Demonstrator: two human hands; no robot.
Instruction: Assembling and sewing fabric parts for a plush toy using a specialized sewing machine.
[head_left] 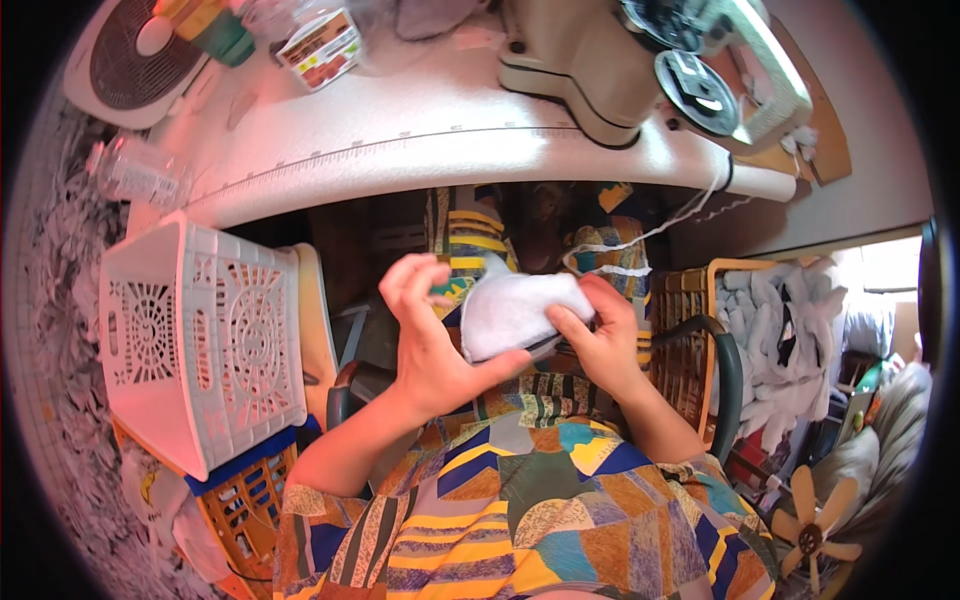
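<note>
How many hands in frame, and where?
2. Left hand: left of the grey-white fabric piece, thumb at its lower edge, other fingers raised. Right hand: pinching the piece's right end. No other hands show.

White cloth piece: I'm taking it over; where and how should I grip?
Probably pinch the upper edge of the white cloth piece, coming from the table side: that edge looks free, while the right hand pinches the right end and the left hand has its thumb at the lower edge.
</note>
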